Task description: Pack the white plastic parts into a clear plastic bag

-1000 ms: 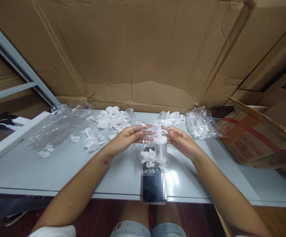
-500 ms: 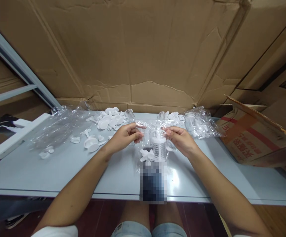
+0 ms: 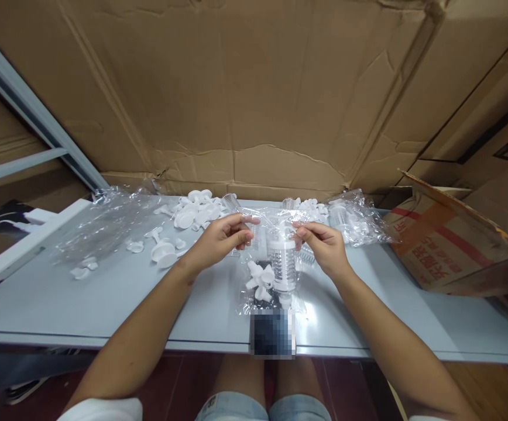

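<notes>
Between my hands hangs a clear plastic bag (image 3: 260, 251) over the table. Inside it are a white cylinder with see-through ribbed walls (image 3: 284, 266) and a white lobed plastic piece (image 3: 260, 280). My left hand (image 3: 232, 234) pinches the bag's upper left edge between thumb and fingers. On the other side, my right hand (image 3: 319, 241) grips the upper right edge the same way. A dark, blurred-out object (image 3: 273, 333) lies below the bag at the table's front edge.
White plastic parts (image 3: 195, 210) are heaped behind my left hand, with loose ones nearer. Empty clear bags (image 3: 105, 225) lie at left beside a white power strip (image 3: 34, 237). A filled bag (image 3: 354, 219) and an open cardboard box (image 3: 447, 240) are at right. Cardboard (image 3: 254, 93) walls the back.
The bag's contents have shifted lower, and the ribbed cylinder and lobed piece now show more fully. Both hands keep their pinch in nearly the same place.
</notes>
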`<state>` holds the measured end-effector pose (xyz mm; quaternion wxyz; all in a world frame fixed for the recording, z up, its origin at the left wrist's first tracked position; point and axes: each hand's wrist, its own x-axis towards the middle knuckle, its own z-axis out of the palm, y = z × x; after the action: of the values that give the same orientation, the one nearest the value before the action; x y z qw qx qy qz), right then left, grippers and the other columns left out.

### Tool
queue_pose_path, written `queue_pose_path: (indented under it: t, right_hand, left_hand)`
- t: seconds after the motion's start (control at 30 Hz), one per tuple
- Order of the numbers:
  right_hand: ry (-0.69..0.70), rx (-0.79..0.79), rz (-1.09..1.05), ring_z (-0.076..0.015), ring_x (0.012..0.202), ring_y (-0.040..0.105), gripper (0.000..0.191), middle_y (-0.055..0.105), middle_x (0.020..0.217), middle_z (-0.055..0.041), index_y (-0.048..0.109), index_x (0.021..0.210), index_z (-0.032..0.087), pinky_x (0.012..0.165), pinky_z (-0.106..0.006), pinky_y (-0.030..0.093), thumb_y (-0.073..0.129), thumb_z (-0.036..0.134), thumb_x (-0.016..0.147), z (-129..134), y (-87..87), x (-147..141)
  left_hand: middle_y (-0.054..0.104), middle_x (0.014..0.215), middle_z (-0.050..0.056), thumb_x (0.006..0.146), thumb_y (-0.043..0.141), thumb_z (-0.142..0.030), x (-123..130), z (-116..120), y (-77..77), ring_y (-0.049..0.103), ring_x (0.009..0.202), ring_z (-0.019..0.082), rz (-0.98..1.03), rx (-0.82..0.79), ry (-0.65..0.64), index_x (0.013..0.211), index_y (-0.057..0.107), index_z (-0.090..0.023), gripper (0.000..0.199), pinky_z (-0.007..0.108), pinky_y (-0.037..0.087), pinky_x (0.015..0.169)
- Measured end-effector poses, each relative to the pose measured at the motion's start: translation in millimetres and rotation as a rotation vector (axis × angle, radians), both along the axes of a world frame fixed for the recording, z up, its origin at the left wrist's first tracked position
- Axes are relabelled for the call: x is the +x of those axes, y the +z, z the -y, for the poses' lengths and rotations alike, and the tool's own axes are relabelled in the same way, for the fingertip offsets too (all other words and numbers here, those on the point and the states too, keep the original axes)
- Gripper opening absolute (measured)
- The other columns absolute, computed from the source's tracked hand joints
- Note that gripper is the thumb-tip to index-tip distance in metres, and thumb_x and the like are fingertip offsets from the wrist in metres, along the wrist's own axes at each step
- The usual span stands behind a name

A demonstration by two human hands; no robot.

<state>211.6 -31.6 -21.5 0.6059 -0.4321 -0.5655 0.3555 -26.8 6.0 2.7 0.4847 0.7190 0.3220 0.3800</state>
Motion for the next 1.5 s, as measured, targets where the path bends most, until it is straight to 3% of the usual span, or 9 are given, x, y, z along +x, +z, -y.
queue_pose_path:
  t: [0.2,0.4,0.63,0.77,0.87,1.0,1.13,1.3,1.5]
  right_hand:
    - [0.059,0.024,0.007,-0.0130,0.049,0.057,0.017,0.065,0.059,0.0017,0.074,0.087,0.023,0.057,-0.035,0.052,0.070,0.036,0.076,1,-0.2,2]
    - [0.086,-0.006,-0.008,-0.0145,0.053,0.060,0.018,0.068,0.063,-0.0002,0.074,0.086,0.023,0.059,-0.037,0.053,0.070,0.037,0.076,2,-0.5,5]
    - [0.029,0.031,0.030,-0.0142,0.058,0.061,0.016,0.067,0.074,-0.0014,0.072,0.087,0.024,0.061,-0.035,0.052,0.071,0.034,0.076,9,3.5,-1]
    - [0.067,0.046,0.068,-0.0168,0.076,0.061,0.022,0.066,0.090,-0.0037,0.068,0.094,0.024,0.070,-0.034,0.051,0.068,0.040,0.077,13,2.9,-7]
    - [0.105,-0.044,0.114,-0.0205,0.092,0.059,0.036,0.064,0.100,-0.0053,0.063,0.103,0.025,0.078,-0.034,0.049,0.068,0.046,0.075,16,1.3,-12]
    - [0.167,-0.307,0.082,-0.0183,0.081,0.060,0.033,0.065,0.093,-0.0046,0.065,0.094,0.022,0.073,-0.033,0.048,0.068,0.048,0.074,17,-0.6,-17]
    - [0.204,-0.374,-0.056,-0.0160,0.077,0.058,0.028,0.063,0.086,-0.0022,0.066,0.087,0.021,0.073,-0.032,0.047,0.070,0.045,0.073,17,0.3,-19]
    - [0.280,-0.408,-0.149,-0.0144,0.073,0.057,0.020,0.063,0.080,-0.0009,0.068,0.080,0.021,0.073,-0.031,0.045,0.069,0.041,0.075,17,3.9,-17]
    - [0.330,-0.414,-0.170,-0.0150,0.077,0.059,0.020,0.066,0.082,-0.0017,0.070,0.082,0.022,0.077,-0.032,0.045,0.068,0.041,0.077,16,4.3,-13]
  left_hand:
    - [0.059,0.069,0.001,0.084,0.059,-0.033,-6,2,4.7,0.053,0.063,0.011,-0.031,0.027,-0.037,0.112,0.063,-0.019,0.032,0.023,0.047,0.061]
    - [0.061,0.072,0.000,0.086,0.058,-0.030,-4,-3,-1.8,0.055,0.068,0.011,0.052,0.029,-0.090,0.112,0.061,-0.020,0.028,0.023,0.046,0.065]
    - [0.065,0.107,0.007,0.076,0.070,-0.032,15,7,-14.7,0.062,0.096,0.019,0.220,-0.270,-0.108,0.114,0.056,-0.022,0.042,0.031,0.049,0.082]
    - [0.069,0.095,0.005,0.070,0.076,-0.028,27,16,-18.0,0.064,0.090,0.017,0.219,-0.353,0.044,0.099,0.062,-0.019,0.034,0.030,0.049,0.082]
    - [0.070,0.092,0.004,0.065,0.079,-0.026,31,19,-19.7,0.065,0.086,0.016,0.249,-0.347,0.125,0.092,0.064,-0.017,0.032,0.030,0.049,0.084]
    - [0.068,0.096,0.004,0.064,0.079,-0.024,33,20,-22.8,0.064,0.088,0.015,0.295,-0.340,0.169,0.090,0.064,-0.017,0.030,0.029,0.050,0.083]
    - [0.067,0.088,0.002,0.062,0.080,-0.021,35,21,-25.1,0.062,0.084,0.013,0.331,-0.344,0.229,0.089,0.063,-0.017,0.031,0.027,0.051,0.078]
    - [0.065,0.071,-0.002,0.061,0.080,-0.018,35,21,-23.3,0.062,0.067,0.011,0.403,-0.420,0.183,0.085,0.060,-0.015,0.031,0.027,0.052,0.070]
    - [0.069,0.071,0.000,0.063,0.079,-0.018,30,18,-22.0,0.064,0.066,0.011,0.404,-0.441,0.105,0.090,0.064,-0.016,0.031,0.025,0.053,0.070]
